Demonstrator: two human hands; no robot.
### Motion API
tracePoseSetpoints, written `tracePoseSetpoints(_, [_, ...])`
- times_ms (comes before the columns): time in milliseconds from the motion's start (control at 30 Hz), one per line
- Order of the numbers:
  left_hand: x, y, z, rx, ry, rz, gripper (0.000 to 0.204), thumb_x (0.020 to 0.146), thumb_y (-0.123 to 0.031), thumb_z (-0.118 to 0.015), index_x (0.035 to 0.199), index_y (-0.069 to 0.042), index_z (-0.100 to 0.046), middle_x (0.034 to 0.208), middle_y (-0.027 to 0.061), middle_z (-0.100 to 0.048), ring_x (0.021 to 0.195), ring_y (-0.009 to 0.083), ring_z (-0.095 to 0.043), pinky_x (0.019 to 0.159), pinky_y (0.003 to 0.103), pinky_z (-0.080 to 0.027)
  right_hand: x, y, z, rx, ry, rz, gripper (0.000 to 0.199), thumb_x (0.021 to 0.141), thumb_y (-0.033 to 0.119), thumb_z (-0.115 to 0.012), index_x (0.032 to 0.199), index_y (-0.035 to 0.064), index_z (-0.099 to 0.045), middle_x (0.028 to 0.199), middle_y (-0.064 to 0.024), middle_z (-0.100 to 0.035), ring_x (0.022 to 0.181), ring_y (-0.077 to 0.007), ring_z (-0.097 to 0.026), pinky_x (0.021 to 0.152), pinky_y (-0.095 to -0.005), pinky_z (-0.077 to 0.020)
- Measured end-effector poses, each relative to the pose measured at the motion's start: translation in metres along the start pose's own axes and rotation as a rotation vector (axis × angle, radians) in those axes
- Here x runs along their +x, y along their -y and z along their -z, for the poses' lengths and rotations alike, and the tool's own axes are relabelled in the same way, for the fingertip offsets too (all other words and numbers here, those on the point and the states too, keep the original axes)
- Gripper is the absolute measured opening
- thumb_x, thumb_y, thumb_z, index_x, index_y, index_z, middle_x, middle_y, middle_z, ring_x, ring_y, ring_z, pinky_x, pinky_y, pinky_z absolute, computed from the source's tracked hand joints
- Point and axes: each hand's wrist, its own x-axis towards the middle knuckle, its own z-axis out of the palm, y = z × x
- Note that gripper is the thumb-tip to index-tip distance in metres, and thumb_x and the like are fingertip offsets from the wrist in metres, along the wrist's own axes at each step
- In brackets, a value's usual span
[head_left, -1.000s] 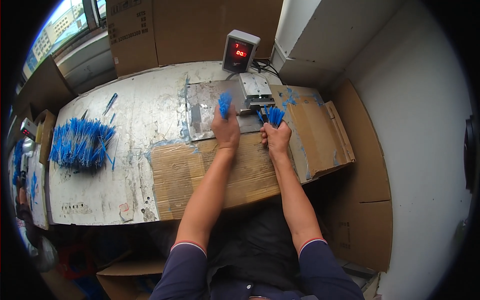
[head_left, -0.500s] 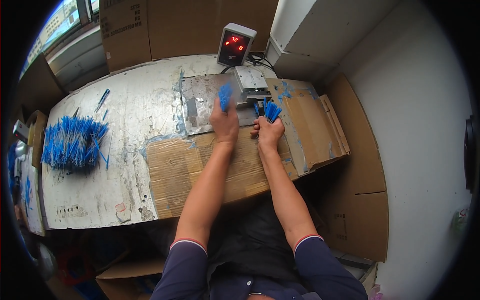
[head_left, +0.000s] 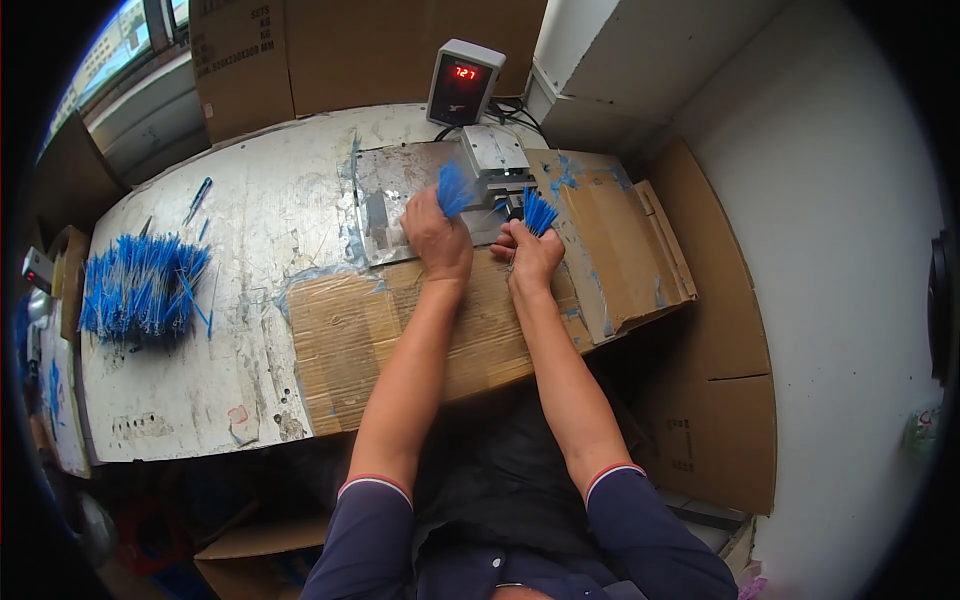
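My left hand (head_left: 437, 238) is closed round a bunch of thin blue-ended wire pieces (head_left: 454, 190), whose blue tips fan out above the fist, smeared by motion. To its right, my right hand (head_left: 533, 255) grips another bunch of blue-ended wire pieces (head_left: 540, 211). Its thumb and fingertips come together just in front of the small metal machine (head_left: 493, 150), close to the dark fixture (head_left: 514, 205). Whether the fingertips pinch a single piece there is too small to tell. Beneath the left hand lies a worn metal plate (head_left: 378, 215).
A large heap of blue-ended wire pieces (head_left: 145, 287) stands at the table's left. Behind it lies a pen (head_left: 199, 200). Flattened cardboard (head_left: 340, 345) covers the front edge, and a cardboard box (head_left: 635, 260) sits at right. A counter with red digits (head_left: 465, 82) stands behind the machine.
My left hand has turned and shifted slightly left with its bunch. The right hand stays at the fixture, its bunch still held. The red display on the counter has changed.
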Motion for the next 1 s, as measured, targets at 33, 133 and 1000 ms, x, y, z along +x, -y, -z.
tracePoseSetpoints(33, [0.001,0.001,0.002,0.030,0.081,-0.023,0.020,0.087,-0.005,-0.061,0.106,-0.007,-0.064,0.089,0.0156,-0.067,0.082,0.0377,-0.064,0.076,0.048,-0.048,-0.001,0.000,0.001,0.002,0.001,-0.001,0.015,0.089,0.003,-0.067,0.097,-0.0050,-0.058,0.083,-0.0135,-0.068,0.058,-0.0171,-0.065,0.046,-0.0297,-0.0591])
tracePoseSetpoints(133, [0.000,0.000,0.004,0.127,0.307,0.011,0.019,0.085,-0.005,-0.059,0.103,-0.008,-0.065,0.089,0.0150,-0.067,0.087,0.0361,-0.064,0.078,0.048,-0.047,-0.003,-0.002,0.006,0.019,0.045,0.011,0.017,0.090,0.005,-0.070,0.099,-0.0041,-0.060,0.083,-0.0111,-0.067,0.059,-0.0168,-0.064,0.048,-0.0295,-0.0598])
tracePoseSetpoints(1000, [-0.003,-0.007,0.007,0.246,0.391,0.012,0.014,0.084,-0.002,-0.060,0.098,-0.004,-0.064,0.087,0.0158,-0.067,0.084,0.0378,-0.064,0.076,0.049,-0.050,0.012,0.026,0.012,-0.143,0.151,-0.053,0.019,0.076,-0.003,-0.073,0.087,0.0000,-0.059,0.067,-0.0074,-0.063,0.048,-0.0134,-0.060,0.038,-0.0280,-0.0493])
